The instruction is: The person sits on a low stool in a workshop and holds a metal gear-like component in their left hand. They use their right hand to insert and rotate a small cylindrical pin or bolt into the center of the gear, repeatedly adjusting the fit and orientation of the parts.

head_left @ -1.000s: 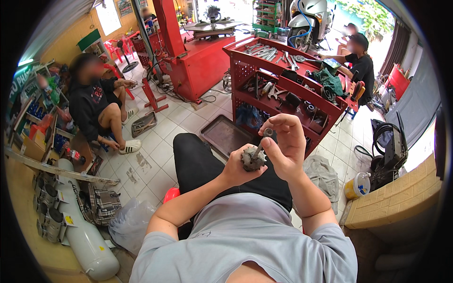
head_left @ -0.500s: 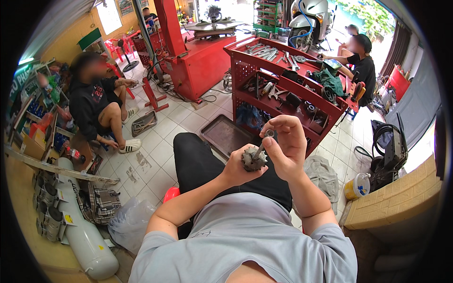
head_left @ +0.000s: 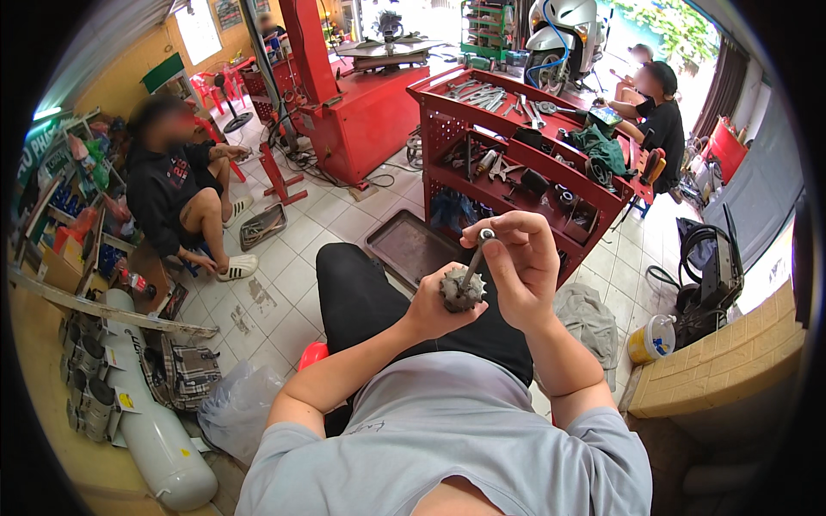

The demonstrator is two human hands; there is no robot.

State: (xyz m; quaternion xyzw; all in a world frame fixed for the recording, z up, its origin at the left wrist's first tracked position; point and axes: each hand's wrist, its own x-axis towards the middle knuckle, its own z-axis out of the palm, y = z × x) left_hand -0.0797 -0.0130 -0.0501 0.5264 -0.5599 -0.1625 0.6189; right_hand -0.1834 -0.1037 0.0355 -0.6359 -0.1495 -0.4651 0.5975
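White tiles (head_left: pixel 288 297) lie beneath a red cart (head_left: pixel 439 120). Above the lap (head_left: pixel 361 297), the left hand (head_left: pixel 426 310) grasps a toothed part (head_left: pixel 456 298); the right hand (head_left: pixel 527 275) pinches the top of a rod (head_left: pixel 474 264) meeting it.

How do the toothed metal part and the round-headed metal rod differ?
Shape: the toothed metal part is squat and roundish; the round-headed metal rod is slim and straight.
Hold: the left hand grips the toothed metal part; the right hand fingers the round-headed metal rod near its head.
Shared: greyish colour.
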